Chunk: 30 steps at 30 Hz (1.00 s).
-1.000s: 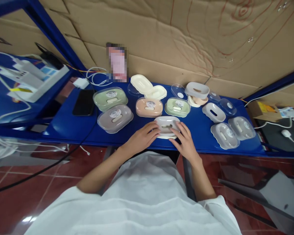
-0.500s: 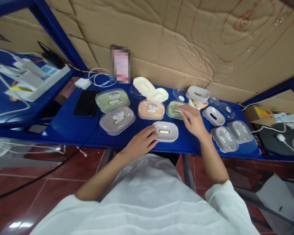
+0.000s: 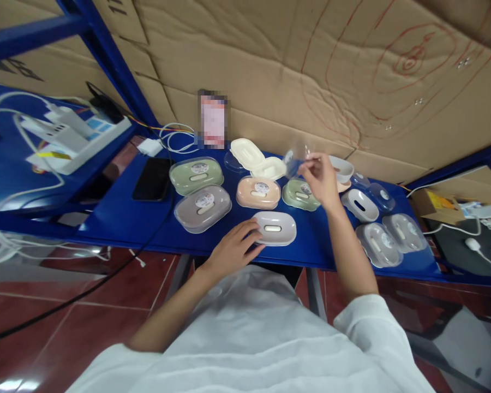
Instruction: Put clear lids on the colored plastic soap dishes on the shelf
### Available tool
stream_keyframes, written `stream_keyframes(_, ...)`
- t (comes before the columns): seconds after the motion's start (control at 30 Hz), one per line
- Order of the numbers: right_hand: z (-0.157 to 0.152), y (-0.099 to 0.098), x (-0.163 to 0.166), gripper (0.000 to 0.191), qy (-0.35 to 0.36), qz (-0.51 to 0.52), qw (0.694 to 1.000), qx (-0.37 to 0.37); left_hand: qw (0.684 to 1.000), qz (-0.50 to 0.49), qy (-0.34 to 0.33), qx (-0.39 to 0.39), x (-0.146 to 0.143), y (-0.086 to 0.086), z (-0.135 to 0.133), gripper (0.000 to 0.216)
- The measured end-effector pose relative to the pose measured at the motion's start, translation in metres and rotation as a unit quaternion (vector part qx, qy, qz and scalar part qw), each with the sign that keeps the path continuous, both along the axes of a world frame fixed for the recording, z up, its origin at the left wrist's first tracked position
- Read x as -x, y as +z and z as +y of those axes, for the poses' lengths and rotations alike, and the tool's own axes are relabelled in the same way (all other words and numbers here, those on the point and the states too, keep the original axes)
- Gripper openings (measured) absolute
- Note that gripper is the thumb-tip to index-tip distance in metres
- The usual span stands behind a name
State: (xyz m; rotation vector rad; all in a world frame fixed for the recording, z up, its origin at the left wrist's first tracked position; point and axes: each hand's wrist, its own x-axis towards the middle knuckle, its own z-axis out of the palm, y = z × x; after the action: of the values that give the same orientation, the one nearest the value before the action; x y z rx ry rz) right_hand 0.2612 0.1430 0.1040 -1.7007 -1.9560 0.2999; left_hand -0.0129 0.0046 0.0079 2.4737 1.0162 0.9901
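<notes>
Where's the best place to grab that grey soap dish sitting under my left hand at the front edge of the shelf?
Take the grey soap dish by its two long sides, coming from above. It lies flat with its flared rim standing out all round. The left hand already rests on its left end, while the near and far edges are bare. The right hand holds a clear lid.

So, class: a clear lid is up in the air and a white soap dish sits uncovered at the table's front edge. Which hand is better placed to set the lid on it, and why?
Right. The right hand already holds the clear lid above the table, while the left hand rests against the white soap dish, well placed to steady it.
</notes>
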Motion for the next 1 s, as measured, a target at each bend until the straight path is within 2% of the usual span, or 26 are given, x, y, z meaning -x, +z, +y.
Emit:
stream_keyframes(0.07, -0.052, -0.013, 0.001, 0.08, 0.059, 0.138, 0.987, -0.052, 1.0, 0.001, 0.013, 0.002, 0.0, -0.001, -0.001, 0.022)
stream_keyframes(0.13, -0.099, -0.032, 0.007, 0.096, 0.075, 0.214, 0.971, -0.074, 0.999, 0.002, 0.035, 0.008, 0.0, -0.001, -0.002, 0.036)
stream_keyframes(0.23, -0.15, -0.061, 0.015, 0.086, 0.059, 0.234, 0.968, -0.066, 0.999, 0.013, 0.042, 0.014, -0.001, -0.001, -0.003, 0.057)
stream_keyframes(0.33, -0.175, -0.082, 0.016, 0.069, 0.023, 0.182, 0.98, -0.075, 0.999, 0.03, 0.03, 0.01, -0.002, -0.002, -0.002, 0.065)
stream_keyframes(0.43, -0.185, -0.092, 0.012, 0.056, -0.027, 0.071, 0.992, -0.102, 0.999, 0.026, 0.029, 0.013, -0.001, -0.004, -0.001, 0.063)
stream_keyframes(0.5, -0.186, -0.094, 0.009, 0.054, -0.038, 0.007, 0.993, -0.109, 0.999, 0.013, 0.04, 0.028, 0.0, -0.006, -0.001, 0.059)
stream_keyframes(0.63, -0.177, -0.089, 0.007, 0.062, 0.044, -0.021, 0.991, -0.122, 0.997, -0.011, 0.039, 0.071, 0.001, -0.007, -0.002, 0.063)
stream_keyframes(0.73, -0.164, -0.085, 0.006, 0.056, 0.104, -0.019, 0.988, -0.11, 0.996, -0.028, 0.057, 0.068, -0.001, -0.005, 0.0, 0.061)
stream_keyframes(0.83, -0.155, -0.085, 0.005, 0.053, 0.109, -0.044, 0.989, -0.092, 0.995, -0.017, 0.076, 0.056, -0.002, -0.003, 0.001, 0.059)
stream_keyframes(1.0, -0.152, -0.089, 0.005, 0.058, 0.103, -0.097, 0.983, -0.114, 0.996, -0.019, 0.057, 0.069, 0.0, -0.001, 0.006, 0.058)
